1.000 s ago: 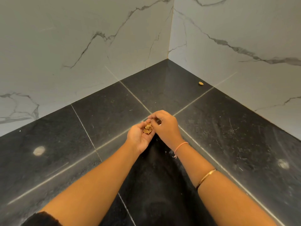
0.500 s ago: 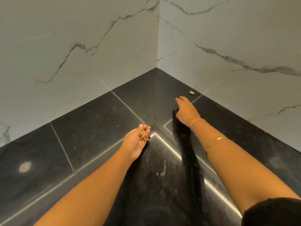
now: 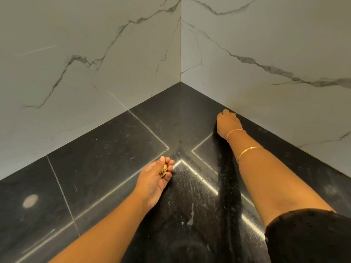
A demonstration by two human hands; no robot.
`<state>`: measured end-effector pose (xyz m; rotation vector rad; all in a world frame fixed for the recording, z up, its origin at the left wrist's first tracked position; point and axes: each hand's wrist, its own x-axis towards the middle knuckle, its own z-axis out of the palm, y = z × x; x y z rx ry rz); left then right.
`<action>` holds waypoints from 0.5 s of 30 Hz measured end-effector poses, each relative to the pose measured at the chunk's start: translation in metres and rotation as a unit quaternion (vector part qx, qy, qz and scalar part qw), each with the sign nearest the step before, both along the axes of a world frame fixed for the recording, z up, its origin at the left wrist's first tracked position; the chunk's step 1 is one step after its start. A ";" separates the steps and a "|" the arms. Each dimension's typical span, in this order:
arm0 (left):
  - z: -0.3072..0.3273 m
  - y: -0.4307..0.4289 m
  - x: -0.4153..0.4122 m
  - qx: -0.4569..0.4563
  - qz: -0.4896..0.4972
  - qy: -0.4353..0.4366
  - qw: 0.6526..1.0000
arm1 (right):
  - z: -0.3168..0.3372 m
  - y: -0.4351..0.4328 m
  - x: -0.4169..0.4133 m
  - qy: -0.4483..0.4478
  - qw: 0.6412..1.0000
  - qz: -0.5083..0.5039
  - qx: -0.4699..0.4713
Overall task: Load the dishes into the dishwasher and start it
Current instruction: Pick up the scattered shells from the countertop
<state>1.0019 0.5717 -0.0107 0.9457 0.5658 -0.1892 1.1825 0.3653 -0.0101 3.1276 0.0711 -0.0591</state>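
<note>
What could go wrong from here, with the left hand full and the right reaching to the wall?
1. The shells lie loosely in the cupped left hand, held over the black counter; if the palm tips, some could spill.
2. The right hand is stretched out to where the counter meets the marble wall, fingers curled down. What lies under them is hidden, so a pinch there may slip.

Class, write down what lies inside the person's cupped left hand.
A few tan pistachio shells show in the left hand, between palm and curled fingers. Any deeper shells are covered by those fingers; the count is unclear.
</note>
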 end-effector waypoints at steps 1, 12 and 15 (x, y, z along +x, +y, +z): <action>0.000 0.000 0.000 -0.002 0.000 0.000 1.000 | 0.001 0.001 -0.005 -0.007 1.000 0.005 -0.004; 0.008 -0.001 -0.040 -0.060 0.047 -0.002 0.997 | -0.014 0.057 -0.195 -0.159 0.971 0.116 0.140; 0.009 0.001 -0.075 -0.097 0.049 0.021 0.994 | -0.018 0.066 -0.250 -0.144 0.957 0.111 0.228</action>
